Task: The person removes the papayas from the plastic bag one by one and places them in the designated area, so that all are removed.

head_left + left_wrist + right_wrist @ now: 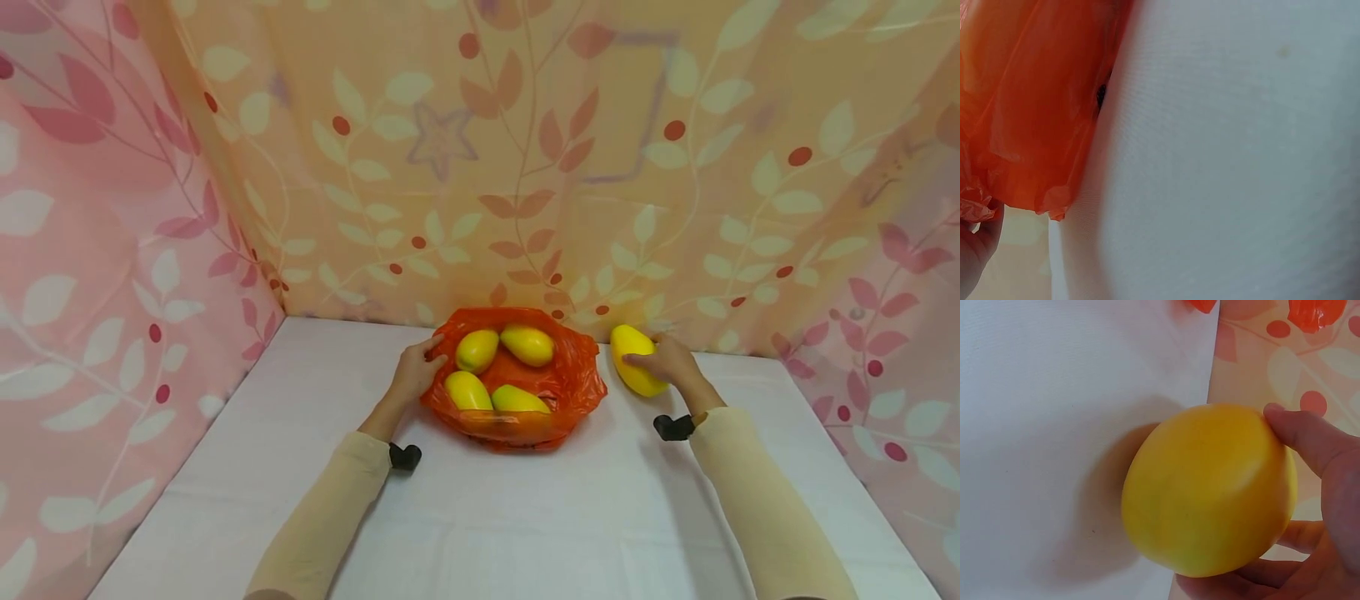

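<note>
An orange-red plastic bag (577, 392) stands with its mouth spread wide on the white table. Inside it lie several yellow-green mangoes (527, 345). At the bag's left side, my left hand (414, 372) pinches the rim; in the left wrist view the thumb and a finger meet the crumpled plastic edge (975, 209). To the right of the bag, my right hand (670, 364) grips another yellow mango (1210, 494), the thumb on one side and the fingers curled round the other. The mango's shadow falls on the cloth beside it.
A white cloth covers the table (525, 525). Close behind the bag hangs a yellow leaf-patterned curtain (360, 167), with a pink curtain (90, 292) along the left and another pink one (892, 333) along the right. Each wrist wears a black strap mount (672, 427).
</note>
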Motion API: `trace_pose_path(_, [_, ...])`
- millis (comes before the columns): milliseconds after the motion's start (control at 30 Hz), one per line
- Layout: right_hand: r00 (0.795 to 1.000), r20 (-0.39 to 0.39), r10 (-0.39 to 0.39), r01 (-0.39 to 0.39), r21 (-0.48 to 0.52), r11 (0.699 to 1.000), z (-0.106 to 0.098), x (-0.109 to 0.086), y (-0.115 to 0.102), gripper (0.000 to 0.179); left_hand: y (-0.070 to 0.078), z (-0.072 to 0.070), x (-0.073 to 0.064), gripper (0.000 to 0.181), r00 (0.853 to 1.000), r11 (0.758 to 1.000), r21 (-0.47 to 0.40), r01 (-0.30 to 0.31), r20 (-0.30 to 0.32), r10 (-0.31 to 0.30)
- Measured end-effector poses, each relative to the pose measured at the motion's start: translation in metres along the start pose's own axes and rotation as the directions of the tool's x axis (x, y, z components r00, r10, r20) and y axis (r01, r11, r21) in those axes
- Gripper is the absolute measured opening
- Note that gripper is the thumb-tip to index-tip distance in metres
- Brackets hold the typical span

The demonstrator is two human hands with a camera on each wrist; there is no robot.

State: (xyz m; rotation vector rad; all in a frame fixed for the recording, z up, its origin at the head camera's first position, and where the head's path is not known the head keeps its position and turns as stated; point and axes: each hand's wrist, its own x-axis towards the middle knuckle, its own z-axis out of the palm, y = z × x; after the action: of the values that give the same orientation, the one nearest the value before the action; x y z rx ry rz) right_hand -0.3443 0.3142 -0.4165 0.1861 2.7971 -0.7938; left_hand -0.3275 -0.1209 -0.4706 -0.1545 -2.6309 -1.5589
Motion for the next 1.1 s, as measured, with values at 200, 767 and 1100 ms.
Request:
trace_pose_path(200, [1.000, 0.017, 0.015, -0.015, 0.022, 1.000, 0.002, -0.001, -0.002, 0.095, 0.000, 0.001, 0.000, 0.046, 1.000, 1.000, 0.004, 0.008, -0.007, -0.008])
trace_pose_path(767, [1.000, 0.018, 0.019, -0.018, -0.082, 0.996, -0.005, -0.004, -0.007, 0.103, 0.001, 0.000, -0.001, 0.047, 1.000, 0.999, 0.037, 0.010, 0.001, -0.010])
trace_pose_path(1100, [0.996, -0.027, -0.081, 0.078, -0.104, 0.992, -0.026, -0.016, -0.021, 0.100, 0.001, -0.002, -0.001, 0.047, 1.000, 1.000, 0.023, 0.016, 0.013, -0.016])
